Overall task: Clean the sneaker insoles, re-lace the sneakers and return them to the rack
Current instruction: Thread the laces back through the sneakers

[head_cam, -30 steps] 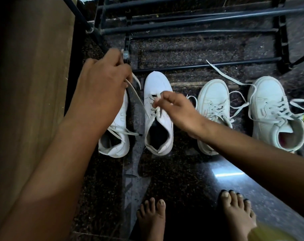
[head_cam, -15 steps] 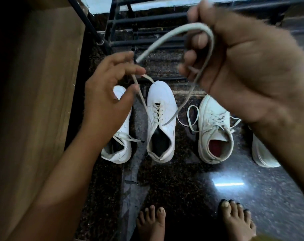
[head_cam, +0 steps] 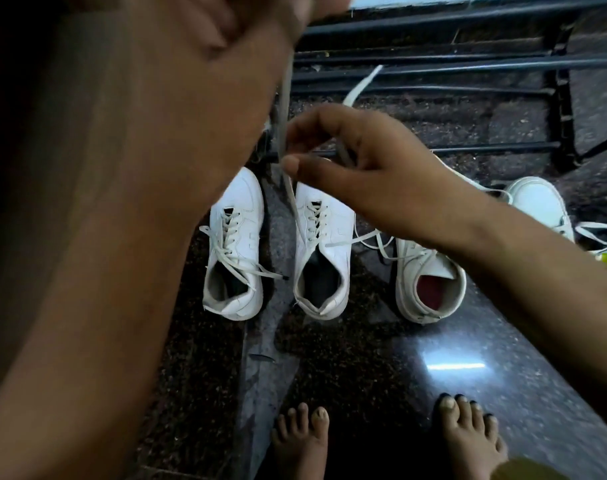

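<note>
Head view: left hand (head_cam: pixel 177 98) is close to the camera, high and left of the centre sneaker (head_cam: pixel 321 258), gripping the lace (head_cam: pixel 290 195); its fingertips are cut off by the top edge. The lace drops taut from that hand to the centre sneaker's eyelets. Right hand (head_cam: pixel 364 168) hovers above the sneaker's toe, fingers curled, holding a second stretch of lace between them, flat free end poking out toward the rack (head_cam: pixel 433 67). Lace: flat white woven tape. Centre sneaker: smooth white upper, dark lining, stands on the floor (head_cam: pixel 364 358), toe to the rack. Just left of it, matching sneaker (head_cam: pixel 232 244), laced, ends loose. Right of it, red-lined sneaker (head_cam: pixel 430 282); further right, fourth sneaker (head_cam: pixel 537 206), partly hidden. Rack: black round metal bars. Floor: dark speckled stone, glossy. Bare feet (head_cam: pixel 302 441) on the near side of the centre sneaker.
</note>
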A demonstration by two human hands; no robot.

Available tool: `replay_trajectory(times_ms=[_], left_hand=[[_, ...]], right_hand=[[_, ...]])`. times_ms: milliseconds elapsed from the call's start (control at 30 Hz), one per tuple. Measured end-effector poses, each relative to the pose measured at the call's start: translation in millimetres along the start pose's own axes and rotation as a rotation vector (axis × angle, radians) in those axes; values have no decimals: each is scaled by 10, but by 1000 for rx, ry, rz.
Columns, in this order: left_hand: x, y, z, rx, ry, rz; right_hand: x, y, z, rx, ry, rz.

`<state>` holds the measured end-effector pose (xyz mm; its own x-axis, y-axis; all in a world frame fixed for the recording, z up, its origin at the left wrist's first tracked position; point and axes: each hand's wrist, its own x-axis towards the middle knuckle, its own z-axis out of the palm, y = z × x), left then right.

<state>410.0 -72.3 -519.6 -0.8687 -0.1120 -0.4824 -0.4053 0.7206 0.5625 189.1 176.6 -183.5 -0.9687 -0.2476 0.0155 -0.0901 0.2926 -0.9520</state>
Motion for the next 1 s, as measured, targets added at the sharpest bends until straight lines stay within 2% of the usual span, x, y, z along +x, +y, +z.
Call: replay_trajectory(times_ms=[67,133,233,300,333,400,433,500,533,600,633,733,867,1000], left_hand=[[-16,-57,21,-47,16,-40],[-31,76,-33,-66,58,24],[13,-30,4,-53,80,70],[-17,-492,251,-79,199,240],[53,-410,236,-141,166,292],[339,561,-326,-415,-22,281],[531,1326,-759,-615,-197,301],[912,2818,-1387,-803,-141,453],[857,3077,-1507,-826,-152,452],[744,3262,-1619,-714,-157,430],[680,3144,-1549,-616,-127,452],[724,3080,-1492,-356,-184,514],[735,3269,-1644,-326,-225,604],[593,3402,-1820,-416,-322,601]], right_hand=[[99,42,102,-73,58,-60],[183,151,122,-161,164,-69],[272,106,51,-116,151,-112],[284,90,19,-127,119,-93],[289,70,9,-127,124,-70],[299,7,-31,-80,134,-58],[311,-29,-52,-48,134,-69],[338,-135,-86,10,130,-96],[351,-187,-103,52,129,-96],[371,-297,-132,151,132,-109],[380,-342,-146,178,133,-120],[389,-470,-187,179,122,-169],[391,-536,-259,119,140,-224],[494,-334,-343,126,223,-89]])
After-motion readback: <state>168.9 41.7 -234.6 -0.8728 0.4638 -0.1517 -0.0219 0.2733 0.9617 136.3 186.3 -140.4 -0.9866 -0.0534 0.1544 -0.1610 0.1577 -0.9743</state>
